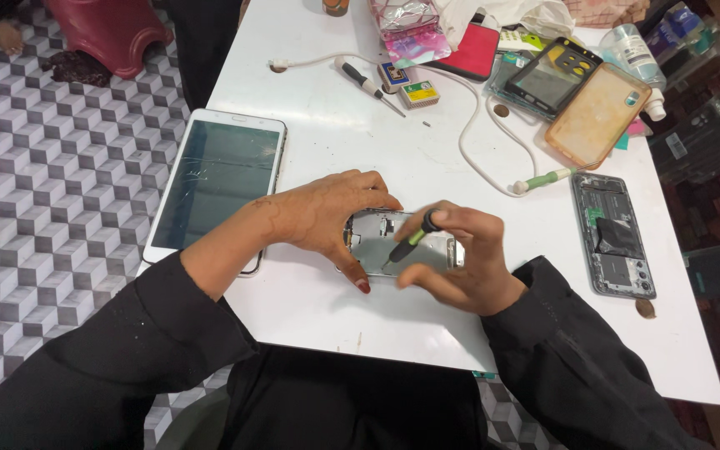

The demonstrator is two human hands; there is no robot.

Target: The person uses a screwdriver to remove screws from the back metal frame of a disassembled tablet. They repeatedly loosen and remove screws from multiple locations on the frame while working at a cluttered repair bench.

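- The opened phone (402, 242) lies flat on the white surface (335, 142), near its front edge, between the two hands.
- The left hand (322, 215) is clamped over the phone's left end, fingers curled round it. If that grip loosens, the phone could likely turn under the tool's push.
- The right hand (468, 258) is closed round a small green-handled screwdriver (410, 242), its tip down on the phone's bare inside. A slip of the tip could scratch a part or gouge the board.
- Pressing at a tilt, as the driver now stands, risks chewing up a screw head.
- Any loose screw is too small to see here; one could roll off the surface onto the tiled floor (43, 167).
- The tablet (214, 183) lies just beside the left forearm, partly over the surface's edge; a nudge of the sleeve could tip it off.
- The white cable (468, 142) and a second opened phone (614, 237) lie to the right, near enough for the right elbow to catch.
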